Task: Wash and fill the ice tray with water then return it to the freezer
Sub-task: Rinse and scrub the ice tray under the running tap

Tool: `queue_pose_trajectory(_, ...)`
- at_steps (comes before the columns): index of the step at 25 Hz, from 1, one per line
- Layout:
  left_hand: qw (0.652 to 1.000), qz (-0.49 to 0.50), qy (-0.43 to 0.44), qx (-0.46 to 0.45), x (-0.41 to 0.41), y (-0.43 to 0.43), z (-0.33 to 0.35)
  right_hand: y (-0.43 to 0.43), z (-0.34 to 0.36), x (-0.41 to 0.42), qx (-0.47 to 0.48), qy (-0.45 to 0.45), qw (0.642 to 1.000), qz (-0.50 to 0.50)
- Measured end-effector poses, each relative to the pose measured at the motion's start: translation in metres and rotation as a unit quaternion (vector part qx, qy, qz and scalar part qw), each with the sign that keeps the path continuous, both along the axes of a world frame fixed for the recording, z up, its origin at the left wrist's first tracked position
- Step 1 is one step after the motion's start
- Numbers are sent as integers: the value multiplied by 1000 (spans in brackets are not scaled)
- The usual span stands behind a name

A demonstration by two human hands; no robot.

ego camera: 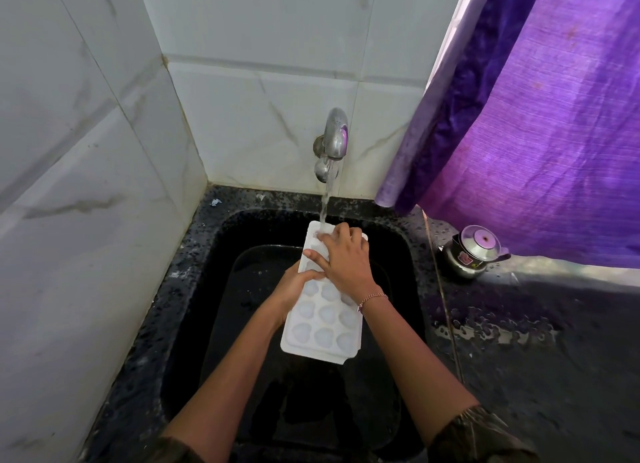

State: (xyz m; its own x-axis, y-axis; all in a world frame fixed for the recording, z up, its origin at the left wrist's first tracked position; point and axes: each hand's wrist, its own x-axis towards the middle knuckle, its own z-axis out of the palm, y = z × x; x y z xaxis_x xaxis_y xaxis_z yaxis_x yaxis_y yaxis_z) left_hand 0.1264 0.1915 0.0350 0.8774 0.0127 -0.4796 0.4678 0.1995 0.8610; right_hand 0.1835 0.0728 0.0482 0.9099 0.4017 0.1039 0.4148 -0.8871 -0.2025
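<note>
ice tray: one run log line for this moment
stage: washing | ice tray: over sink, far end under running tap | left hand: grips its left edge | right hand: rests on top, far end

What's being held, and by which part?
The ice tray: the left hand grips its left long edge near the middle; the right hand rests on its far end.

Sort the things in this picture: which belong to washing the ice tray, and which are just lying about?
In use: ice tray, left hand gripping its edge, right hand on top, tap, running water, sink.
Lying about: steel kettle, purple curtain.
</note>
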Motion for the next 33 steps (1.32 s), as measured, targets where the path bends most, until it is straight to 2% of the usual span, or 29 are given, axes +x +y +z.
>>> queue_pose_trajectory(6,1000,10,3,18,-6,-5,-1,0,-1,5,-52,-12,998,23)
queue_pose_trajectory(9,999,27,5,28,-7,-2,0,-2,-7,2,3,-1,999,52)
queue_pose_trajectory(11,999,41,4,13,-6,1,3,-3,-11,-1,27,-14,999,17)
queue_pose_trajectory(14,999,41,-4,9,-6,2,6,-1,-9,-4,-20,-73,996,-56)
queue_pose_trajectory(19,999,47,-1,-11,-6,4,6,-5,-5,2,-24,-38,998,-37)
queue_pose_trajectory(23,999,38,-2,-1,-7,4,5,-5,-11,1,-10,-94,994,-50)
queue_pose_trajectory(27,999,51,-15,11,-3,5,6,-4,-10,-3,-45,-51,997,-46)
queue_pose_trajectory(33,998,61,2,-9,-8,4,4,-5,-10,4,-9,-56,998,-23)
